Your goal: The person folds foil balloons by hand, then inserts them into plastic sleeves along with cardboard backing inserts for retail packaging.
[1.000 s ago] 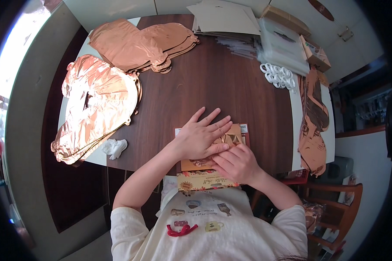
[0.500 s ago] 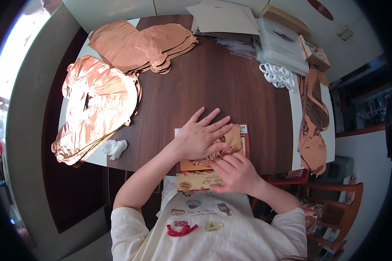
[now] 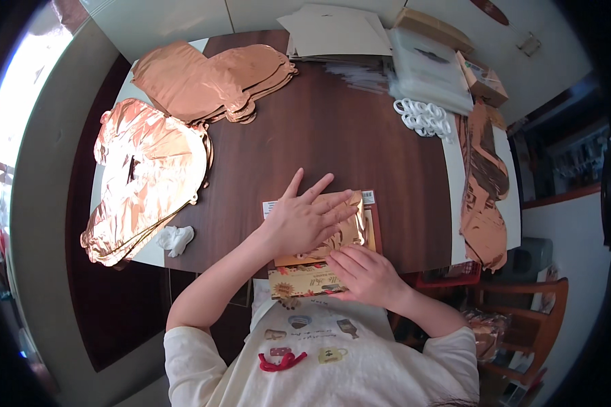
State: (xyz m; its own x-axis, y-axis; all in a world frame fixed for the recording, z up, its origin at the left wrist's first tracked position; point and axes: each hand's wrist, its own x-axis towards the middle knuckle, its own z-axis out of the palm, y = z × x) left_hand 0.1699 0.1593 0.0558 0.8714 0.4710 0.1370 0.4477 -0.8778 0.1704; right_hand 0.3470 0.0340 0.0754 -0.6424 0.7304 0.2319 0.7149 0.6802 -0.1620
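Observation:
Close in front of me, a folded copper foil balloon (image 3: 349, 234) lies on a flat package whose printed header card (image 3: 304, 280) bends over the table's near edge. My left hand (image 3: 305, 218) rests palm down across the foil, fingers spread. At the foil's near right corner is my right hand (image 3: 365, 273), its fingers pressed together on the foil edge and its thumb low beside the header card. The left palm hides much of the foil. The right fingertips partly cover the foil's near edge.
Flat copper foil balloons (image 3: 153, 163) are stacked at the left, with another pile (image 3: 210, 78) behind. A crumpled white wad (image 3: 175, 240) lies near left. At the back right are white cards (image 3: 332, 30), clear plastic bags (image 3: 428, 71) and white rings (image 3: 422, 117). More foil (image 3: 483, 197) lies right.
The view has shifted slightly. The foil under my hands looks flatter and shinier, less crinkled at its near edge. My right hand has pulled back a little toward me.

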